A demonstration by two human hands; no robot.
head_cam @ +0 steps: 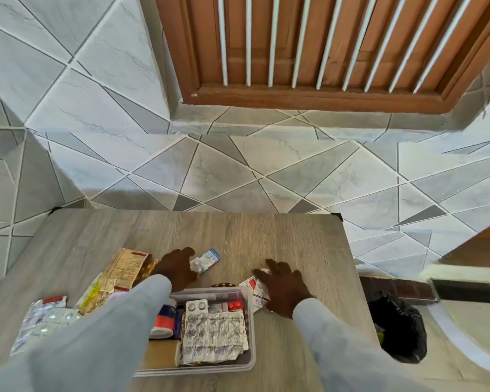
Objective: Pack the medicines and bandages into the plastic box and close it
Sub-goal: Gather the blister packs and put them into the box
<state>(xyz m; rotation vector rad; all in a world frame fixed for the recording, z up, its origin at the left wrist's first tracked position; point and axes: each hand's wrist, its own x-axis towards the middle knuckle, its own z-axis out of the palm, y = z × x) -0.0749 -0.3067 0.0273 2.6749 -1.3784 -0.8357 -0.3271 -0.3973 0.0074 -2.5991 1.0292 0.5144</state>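
Note:
A clear plastic box (251,360) stands open on the wooden table (294,239), near its front edge. Inside lie silver blister strips (212,332), a red and white bottle (163,321) and small packs. My left hand (176,267) rests on the table beyond the box, fingers curled beside a small blue and white blister pack (208,257); whether it grips it I cannot tell. My right hand (283,287) lies flat, fingers spread, over a red and white sachet (255,290) at the box's far right corner.
Gold blister strips (125,270) and silver strips (46,318) lie to the left of the box. A black plastic bag (399,326) sits on the floor right of the table. Tiled floor and a brown louvred door (323,46) lie beyond.

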